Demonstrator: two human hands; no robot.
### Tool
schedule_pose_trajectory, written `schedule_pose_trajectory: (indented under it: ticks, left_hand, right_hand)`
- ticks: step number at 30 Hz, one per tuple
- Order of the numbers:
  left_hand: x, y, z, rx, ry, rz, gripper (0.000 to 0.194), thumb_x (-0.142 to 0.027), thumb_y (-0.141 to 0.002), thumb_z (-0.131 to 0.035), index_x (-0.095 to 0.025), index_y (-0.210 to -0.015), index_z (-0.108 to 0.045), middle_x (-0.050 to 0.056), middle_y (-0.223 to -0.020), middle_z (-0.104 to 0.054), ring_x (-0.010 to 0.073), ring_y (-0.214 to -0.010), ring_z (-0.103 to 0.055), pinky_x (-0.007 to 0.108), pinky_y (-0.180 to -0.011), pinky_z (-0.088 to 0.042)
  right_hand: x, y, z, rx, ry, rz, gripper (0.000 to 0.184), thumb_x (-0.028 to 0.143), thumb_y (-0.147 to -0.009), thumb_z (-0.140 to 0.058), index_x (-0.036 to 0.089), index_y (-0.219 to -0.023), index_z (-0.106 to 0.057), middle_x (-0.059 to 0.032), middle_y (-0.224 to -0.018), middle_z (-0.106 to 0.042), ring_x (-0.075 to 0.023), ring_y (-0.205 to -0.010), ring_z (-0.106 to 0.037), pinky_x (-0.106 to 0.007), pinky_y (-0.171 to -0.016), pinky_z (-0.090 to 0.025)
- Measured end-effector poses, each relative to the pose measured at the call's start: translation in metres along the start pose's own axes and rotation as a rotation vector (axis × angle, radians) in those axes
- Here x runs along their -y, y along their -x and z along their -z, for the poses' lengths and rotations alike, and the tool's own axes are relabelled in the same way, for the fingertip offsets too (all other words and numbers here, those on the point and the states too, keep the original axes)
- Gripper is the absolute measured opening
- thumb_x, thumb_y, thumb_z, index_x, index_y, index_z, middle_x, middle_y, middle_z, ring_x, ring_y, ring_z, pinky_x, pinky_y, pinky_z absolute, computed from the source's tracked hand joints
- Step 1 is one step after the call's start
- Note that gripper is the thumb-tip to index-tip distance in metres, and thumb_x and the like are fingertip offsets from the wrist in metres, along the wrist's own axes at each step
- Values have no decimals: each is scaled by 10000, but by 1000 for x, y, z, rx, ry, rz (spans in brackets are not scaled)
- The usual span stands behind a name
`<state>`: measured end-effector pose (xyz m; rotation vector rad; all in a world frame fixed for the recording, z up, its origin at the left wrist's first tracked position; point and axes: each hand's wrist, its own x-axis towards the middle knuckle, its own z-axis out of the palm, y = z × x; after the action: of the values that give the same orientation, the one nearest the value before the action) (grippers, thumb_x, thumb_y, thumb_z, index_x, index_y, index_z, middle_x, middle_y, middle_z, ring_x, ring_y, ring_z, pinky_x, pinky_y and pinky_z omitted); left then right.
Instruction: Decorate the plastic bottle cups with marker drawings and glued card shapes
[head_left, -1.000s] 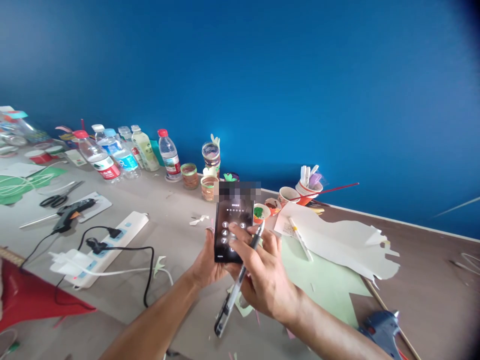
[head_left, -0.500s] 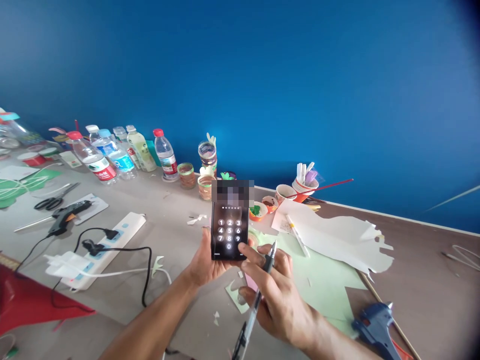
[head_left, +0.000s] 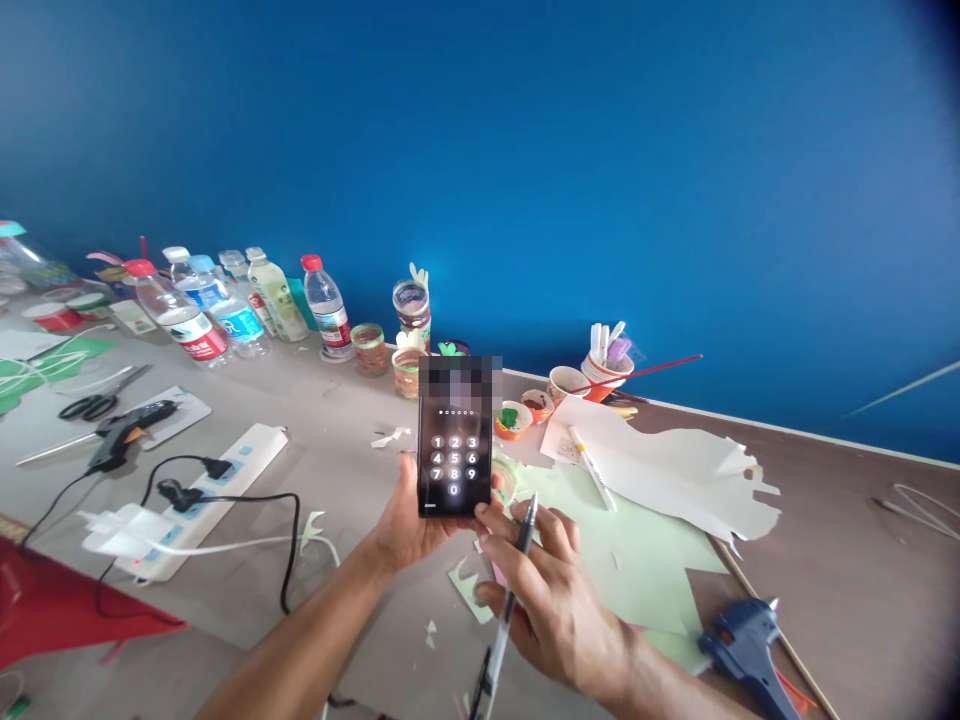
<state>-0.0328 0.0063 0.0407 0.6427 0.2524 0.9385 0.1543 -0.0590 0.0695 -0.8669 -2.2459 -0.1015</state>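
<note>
My left hand (head_left: pixel 412 520) is closed around the lower part of a smartphone (head_left: pixel 454 455), held upright in the middle of the view. A number keypad glows on its dark screen, under a row of small dots; the top of the phone is blurred out. My right hand (head_left: pixel 555 605) grips a gel pen (head_left: pixel 504 625) between its fingers, tip pointing up and away. The right index fingertip is at the phone's lower right corner. Green paper (head_left: pixel 637 550) and a small cut scrap (head_left: pixel 470 590) lie beneath the hands.
To the left are a power strip (head_left: pixel 217 510) with plugged cords, a black glue gun (head_left: pixel 131 435), scissors (head_left: pixel 97 400) and several bottles (head_left: pixel 328 310). On the right lie a cut white paper (head_left: pixel 675 470), a marker (head_left: pixel 592 468), paint cups (head_left: pixel 514 420) and a blue glue gun (head_left: pixel 742 650).
My right hand has drawn back from the keypad to the phone's lower right corner, with the pen still in it. The view has shifted slightly, and one dot filled earlier now looks unfilled.
</note>
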Motion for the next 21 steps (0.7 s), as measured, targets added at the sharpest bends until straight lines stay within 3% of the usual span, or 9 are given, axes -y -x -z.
schedule_pose_trajectory:
  ticks: [10, 17, 21]
  left_hand:
    - [3, 2, 2, -39, 24, -19, 833, -762, -827, -422, -87, -1272, -622, 202, -1196, -692, 317, -1076, -659, 403, -868, -534]
    - [6, 2, 12, -67, 86, 12, 775, -718, -755, -600, -166, -1297, -635, 144, -1244, -684, 247, -997, -695, 239, -658, -547]
    - [5, 2, 8, -51, 53, -9, 790, -747, -793, -508, -150, -1294, -634, 151, -1223, -693, 277, -1017, -687, 301, -723, -558]
  right_hand:
    - [0, -28, 2, -80, 28, 12, 260, 133, -870, -539, 165, -1127, -527, -114, -1245, -681, -305, -1049, -489, -423, -853, -350]
    - [-9, -48, -17, -56, 76, -35, 354, 129, -833, -540, 167, -1184, -521, -94, -1353, -620, -323, -1086, -464, -417, -845, -341]
    - [-4, -40, -9, -63, 28, -31, 319, 118, -840, -539, 164, -1156, -525, -93, -1302, -653, -312, -1073, -466, -415, -852, -340]
